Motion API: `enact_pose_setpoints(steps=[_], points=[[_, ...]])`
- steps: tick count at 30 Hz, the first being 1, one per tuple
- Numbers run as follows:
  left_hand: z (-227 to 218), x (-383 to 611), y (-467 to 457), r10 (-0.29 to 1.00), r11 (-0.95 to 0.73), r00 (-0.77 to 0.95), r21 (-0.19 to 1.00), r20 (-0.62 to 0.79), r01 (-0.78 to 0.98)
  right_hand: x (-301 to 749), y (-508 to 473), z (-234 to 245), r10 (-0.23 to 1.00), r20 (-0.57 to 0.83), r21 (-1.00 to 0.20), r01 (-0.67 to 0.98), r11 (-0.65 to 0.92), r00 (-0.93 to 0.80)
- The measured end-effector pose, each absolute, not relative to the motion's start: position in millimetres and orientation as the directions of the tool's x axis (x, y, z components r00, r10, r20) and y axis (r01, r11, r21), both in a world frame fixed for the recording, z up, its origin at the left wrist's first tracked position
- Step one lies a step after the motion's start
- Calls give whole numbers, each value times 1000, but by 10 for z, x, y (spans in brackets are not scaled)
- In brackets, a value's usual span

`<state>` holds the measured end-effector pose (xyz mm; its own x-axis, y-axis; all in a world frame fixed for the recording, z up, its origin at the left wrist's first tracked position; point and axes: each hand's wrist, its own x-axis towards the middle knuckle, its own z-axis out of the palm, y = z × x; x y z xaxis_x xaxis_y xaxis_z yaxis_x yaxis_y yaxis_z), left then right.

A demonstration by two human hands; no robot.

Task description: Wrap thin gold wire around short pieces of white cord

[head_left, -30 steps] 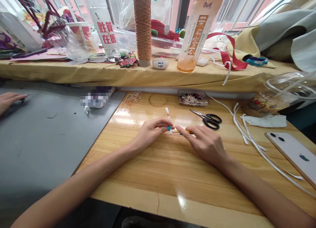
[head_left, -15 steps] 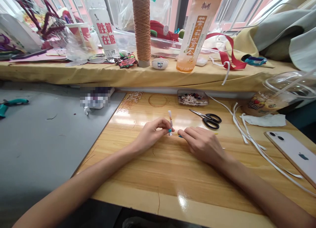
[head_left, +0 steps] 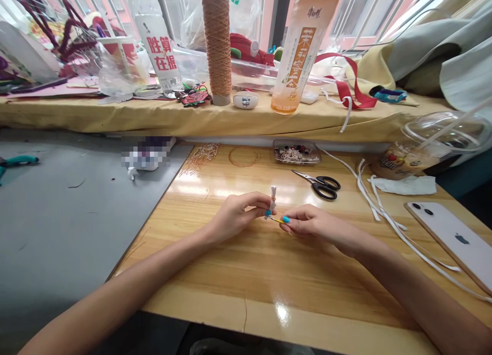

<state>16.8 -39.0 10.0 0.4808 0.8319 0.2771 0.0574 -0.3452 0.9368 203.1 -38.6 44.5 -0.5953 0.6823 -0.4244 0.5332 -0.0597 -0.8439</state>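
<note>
Hands: left hand (head_left: 240, 214) and right hand (head_left: 313, 224), both nearly closed, just above tabletop (head_left: 215, 283).
Left grip: thumb and fingertips pinch white bundle (head_left: 272, 205); blue nail against it.
Right grip: thumb and fingers pinch yellow tool (head_left: 278, 220); thumb on top, blue nail showing.
Bundle: between the hands, near upright, slight lean right; orange tie (head_left: 273, 197) close to its top.
Tool tip: at bundle's lower end; touching or just beside, cannot tell.
Change, right hand: 0.5 s ago back of hand up, fingers over the tool; now rolled thumb-up, tool shows between hand and bundle. Handle end that stuck out past the hand is hidden now.
Change, bundle: lower and further right than 0.5 s ago, left hand shifted along with it.
No change: scissors (head_left: 314, 180), bead box (head_left: 296, 163), wire coil (head_left: 246, 166), all behind the hands.
Right side: white strips (head_left: 392, 222), phone (head_left: 453, 242).
Left edge: pliers (head_left: 21, 160), well apart from both hands; co-worker's hand seen there 1.0 s ago, now gone.
</note>
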Motion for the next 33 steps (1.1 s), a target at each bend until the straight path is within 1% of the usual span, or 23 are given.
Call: enact_pose_setpoints(steps=[2, 5, 7, 8, 9, 10, 11, 13, 15, 18, 21, 23, 24, 26, 29, 31, 33], points=[[101, 168, -385, 826, -300, 509, 953, 240, 36, 2030, -393, 444, 632, -493, -851, 484, -206, -598], [84, 156, -363, 802, -201, 573, 980, 170, -10, 2033, -401, 421, 603, -509, -857, 429, -286, -614], [73, 141, -346, 835, -226, 525, 973, 164, 55, 2044, -399, 405, 597, -499, -865, 396, -307, -628], [71, 131, -339, 865, -287, 459, 950, 202, 122, 2051, -395, 400, 598, -493, -869, 382, -313, -632], [72, 121, -332, 878, -373, 392, 906, 275, 201, 2060, -391, 398, 598, -489, -872, 373, -317, -635], [74, 111, -328, 861, -471, 350, 837, 369, 277, 2067, -386, 399, 599, -488, -873, 371, -318, -635], [78, 103, -325, 816, -569, 344, 750, 465, 336, 2074, -382, 402, 599, -488, -872, 374, -315, -634], [84, 97, -327, 682, -731, 428, 562, 593, 386, 2082, -377, 414, 604, -491, -870, 387, -305, -628], [80, 105, -335, 573, -819, 530, 417, 625, 395, 2083, -378, 422, 611, -485, -872, 401, -282, -625], [56, 114, -347, 501, -857, 596, 263, 627, 444, 2070, -385, 421, 618, -480, -868, 436, -236, -623], [36, 90, -347, 443, -875, 671, 123, 594, 468, 2046, -394, 410, 662, -447, -856, 501, -124, -601], [31, 64, -340, 405, -888, 715, 58, 570, 456, 2032, -405, 406, 730, -367, -831, 556, 22, -577], [30, 53, -336, 399, -889, 721, 45, 567, 456, 2027, -411, 403, 762, -304, -807, 580, 114, -571], [27, 39, -329, 405, -883, 709, 48, 577, 466, 2023, -427, 392, 807, -141, -724, 615, 311, -574], [17, 44, -318, 432, -877, 692, 90, 578, 473, 2035, -450, 348, 792, 72, -539, 645, 542, -606], [10, 59, -308, 458, -871, 679, 136, 574, 473, 2045, -462, 312, 764, 159, -405, 664, 629, -626], [6, 76, -295, 488, -860, 655, 192, 577, 472, 2050, -472, 282, 733, 228, -277, 680, 679, -640]])
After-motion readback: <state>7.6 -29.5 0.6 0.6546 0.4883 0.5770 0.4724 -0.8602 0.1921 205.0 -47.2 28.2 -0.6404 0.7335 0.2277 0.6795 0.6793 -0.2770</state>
